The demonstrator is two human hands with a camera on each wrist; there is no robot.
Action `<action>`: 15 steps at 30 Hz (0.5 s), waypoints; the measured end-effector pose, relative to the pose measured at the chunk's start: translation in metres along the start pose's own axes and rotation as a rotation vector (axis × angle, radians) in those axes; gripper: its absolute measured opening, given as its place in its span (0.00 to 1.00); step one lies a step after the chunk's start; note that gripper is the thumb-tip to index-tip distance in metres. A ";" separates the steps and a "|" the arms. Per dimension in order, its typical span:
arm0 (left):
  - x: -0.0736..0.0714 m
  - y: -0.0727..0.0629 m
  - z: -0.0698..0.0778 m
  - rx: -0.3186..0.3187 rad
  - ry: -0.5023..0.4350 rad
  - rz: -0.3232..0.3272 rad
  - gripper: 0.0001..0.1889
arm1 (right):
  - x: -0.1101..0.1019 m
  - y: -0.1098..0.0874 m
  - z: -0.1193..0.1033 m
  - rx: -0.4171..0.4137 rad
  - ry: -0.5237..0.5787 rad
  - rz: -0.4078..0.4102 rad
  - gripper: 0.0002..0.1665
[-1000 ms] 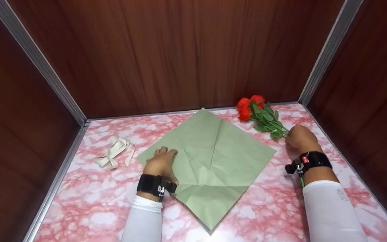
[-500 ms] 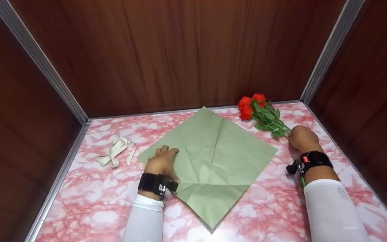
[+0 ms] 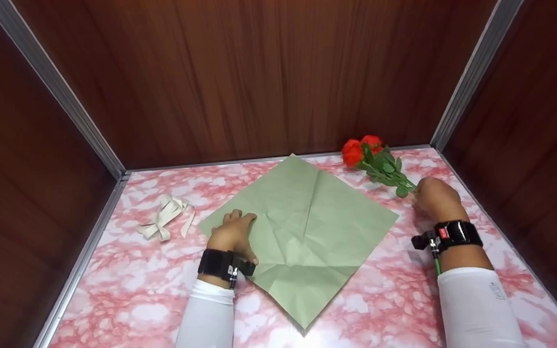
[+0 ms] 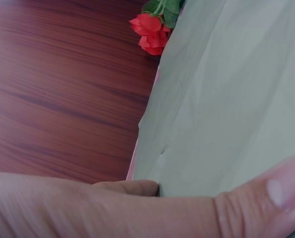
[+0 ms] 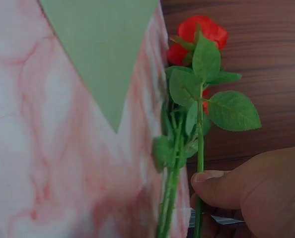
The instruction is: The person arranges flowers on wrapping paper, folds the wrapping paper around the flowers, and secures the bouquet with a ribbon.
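My left hand point(image 3: 231, 238) rests with fingers spread on the left part of a sheet of green wrapping paper point(image 3: 336, 217). The creased sheet lies flat, turned like a diamond. At the back right, my right hand point(image 3: 437, 197) pinches the stem of one red rose point(image 5: 200, 144) between thumb and fingers. In the right wrist view this rose stands apart from the other rose stems point(image 5: 170, 198), which lie on the table beside it. Red flower heads point(image 3: 352, 152) point away toward the back wall. The lower end of the held stem is hidden by the fingers.
A loose bundle of cream ribbon point(image 3: 166, 216) lies left of the paper. The table point(image 3: 128, 290) has a pink and white marbled top. Dark wood panels point(image 3: 240, 82) enclose it at the back and both sides, with metal strips at the corners.
My right hand has shifted slightly, and one rose has separated from the bunch, so the flower heads look rearranged. My left hand and the paper stay in place.
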State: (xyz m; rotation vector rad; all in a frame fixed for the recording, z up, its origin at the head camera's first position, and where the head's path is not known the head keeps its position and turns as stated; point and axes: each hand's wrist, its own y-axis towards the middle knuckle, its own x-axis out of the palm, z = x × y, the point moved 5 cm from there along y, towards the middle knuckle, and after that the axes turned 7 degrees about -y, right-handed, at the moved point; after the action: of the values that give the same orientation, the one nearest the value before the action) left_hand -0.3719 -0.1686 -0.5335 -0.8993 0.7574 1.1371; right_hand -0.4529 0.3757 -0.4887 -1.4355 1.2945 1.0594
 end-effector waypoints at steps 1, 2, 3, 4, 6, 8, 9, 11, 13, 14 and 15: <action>0.000 0.000 0.000 0.000 -0.001 0.000 0.71 | -0.003 -0.001 -0.001 0.001 0.001 0.009 0.09; 0.000 0.000 0.000 0.001 -0.001 0.002 0.71 | -0.005 -0.001 -0.002 0.002 0.002 0.017 0.11; 0.000 0.000 0.000 0.003 -0.002 0.004 0.71 | -0.007 -0.001 -0.002 0.005 0.008 0.025 0.12; 0.000 0.000 0.000 0.004 -0.002 0.006 0.71 | -0.009 -0.001 -0.003 0.004 0.014 0.037 0.14; -0.001 -0.001 0.000 0.005 0.000 0.011 0.70 | -0.014 -0.002 -0.004 0.008 0.035 0.052 0.18; -0.001 -0.001 0.001 0.006 0.004 0.013 0.71 | -0.019 -0.002 -0.009 -0.005 0.055 0.077 0.19; -0.001 -0.001 0.001 0.005 0.006 0.011 0.71 | -0.021 -0.003 -0.012 -0.013 0.071 0.089 0.19; -0.001 -0.001 0.001 0.001 0.009 0.005 0.71 | -0.025 -0.003 -0.022 -0.042 0.120 0.113 0.17; 0.000 0.000 0.001 -0.002 0.011 -0.001 0.71 | -0.028 -0.004 -0.034 -0.087 0.176 0.136 0.16; 0.000 0.000 0.000 -0.004 0.011 -0.005 0.71 | -0.030 -0.004 -0.041 -0.108 0.207 0.144 0.15; 0.000 0.000 0.000 -0.006 0.012 -0.008 0.71 | -0.031 -0.004 -0.049 -0.129 0.240 0.148 0.15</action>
State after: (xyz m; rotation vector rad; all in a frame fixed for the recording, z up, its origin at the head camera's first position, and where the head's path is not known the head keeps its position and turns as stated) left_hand -0.3724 -0.1684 -0.5332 -0.9140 0.7603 1.1279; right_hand -0.4501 0.3355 -0.4469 -1.6226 1.5467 1.1089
